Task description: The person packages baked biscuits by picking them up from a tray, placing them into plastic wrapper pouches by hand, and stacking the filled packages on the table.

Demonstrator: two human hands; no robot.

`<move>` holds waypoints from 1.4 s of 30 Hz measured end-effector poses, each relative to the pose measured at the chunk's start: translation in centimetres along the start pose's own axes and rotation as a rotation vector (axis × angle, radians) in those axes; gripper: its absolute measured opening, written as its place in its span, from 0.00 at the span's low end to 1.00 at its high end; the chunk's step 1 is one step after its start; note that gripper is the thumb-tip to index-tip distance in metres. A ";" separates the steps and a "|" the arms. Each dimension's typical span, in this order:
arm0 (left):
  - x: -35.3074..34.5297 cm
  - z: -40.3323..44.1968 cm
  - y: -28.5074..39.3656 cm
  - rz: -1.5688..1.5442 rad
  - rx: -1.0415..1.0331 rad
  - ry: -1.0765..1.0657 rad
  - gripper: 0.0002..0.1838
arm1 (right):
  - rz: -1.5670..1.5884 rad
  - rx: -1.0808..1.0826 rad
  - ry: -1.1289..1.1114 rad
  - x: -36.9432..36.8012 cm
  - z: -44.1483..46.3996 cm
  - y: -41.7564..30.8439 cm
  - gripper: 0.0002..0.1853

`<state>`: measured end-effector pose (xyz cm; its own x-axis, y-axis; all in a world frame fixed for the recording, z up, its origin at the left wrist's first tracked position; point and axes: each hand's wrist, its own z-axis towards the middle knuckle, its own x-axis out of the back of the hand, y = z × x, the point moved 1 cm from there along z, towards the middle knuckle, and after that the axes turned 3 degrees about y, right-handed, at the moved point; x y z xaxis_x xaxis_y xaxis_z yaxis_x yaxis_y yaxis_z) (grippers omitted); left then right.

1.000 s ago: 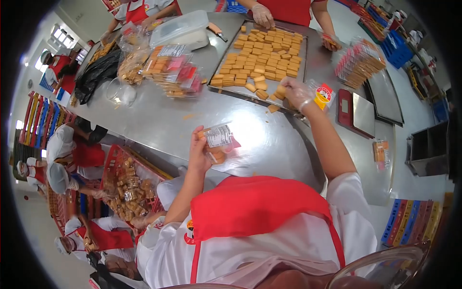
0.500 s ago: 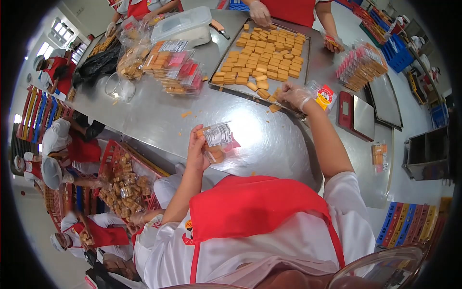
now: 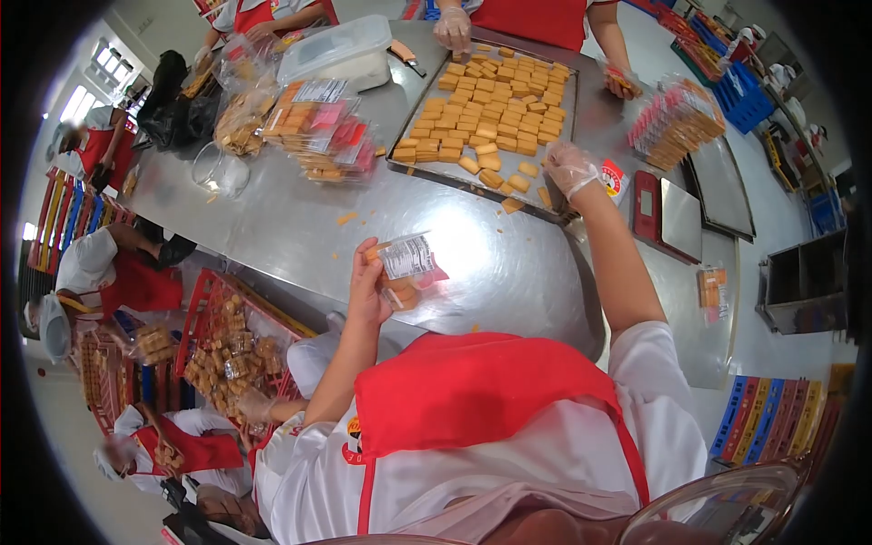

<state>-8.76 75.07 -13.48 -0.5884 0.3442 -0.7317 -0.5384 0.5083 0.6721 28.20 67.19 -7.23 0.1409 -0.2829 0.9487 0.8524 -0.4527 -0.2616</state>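
Observation:
My left hand (image 3: 368, 289) is closed around a clear packet of biscuits (image 3: 406, 272) with a white printed label, held above the steel table's near edge. My right hand (image 3: 572, 169), in a clear plastic glove, is at the right front corner of a metal tray (image 3: 472, 184). Its fingers are curled together, and what they hold, if anything, is hidden. Rows of small rectangular biscuits (image 3: 490, 104) cover much of the tray. Several loose biscuits (image 3: 519, 183) lie near its front edge, close to my right hand.
Filled packets stand stacked at left (image 3: 318, 127) and right (image 3: 677, 123). A red scale (image 3: 647, 211) and one packet (image 3: 712, 292) lie to the right. A plastic tub (image 3: 336, 59) and knife (image 3: 406, 56) sit at the back. Across the table, a co-worker's gloved hand (image 3: 452, 30) is over the tray.
My right hand has shifted up and right, away from the loose biscuits at the tray's front edge, which lie rearranged. My left hand still holds the packet in nearly the same place.

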 end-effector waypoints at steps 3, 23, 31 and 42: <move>0.1 0.0 -0.1 -0.004 -0.006 -0.005 0.20 | 0.005 0.023 -0.060 -0.1 -0.2 -2.1 0.10; 0.9 -0.1 0.1 0.002 -0.006 -0.012 0.22 | 0.009 0.264 -0.317 -3.4 5.1 -6.5 0.11; 0.0 0.0 0.5 -0.034 0.022 -0.002 0.19 | 0.179 0.160 -0.049 -2.5 4.7 -6.6 0.10; 0.8 0.3 0.1 0.039 0.011 -0.006 0.22 | 0.038 0.210 0.008 -2.2 1.2 -8.2 0.11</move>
<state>-9.13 75.68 -14.04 -0.6054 0.3687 -0.7054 -0.5085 0.5027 0.6991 21.49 72.54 -6.97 0.1715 -0.3037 0.9372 0.9329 -0.2557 -0.2536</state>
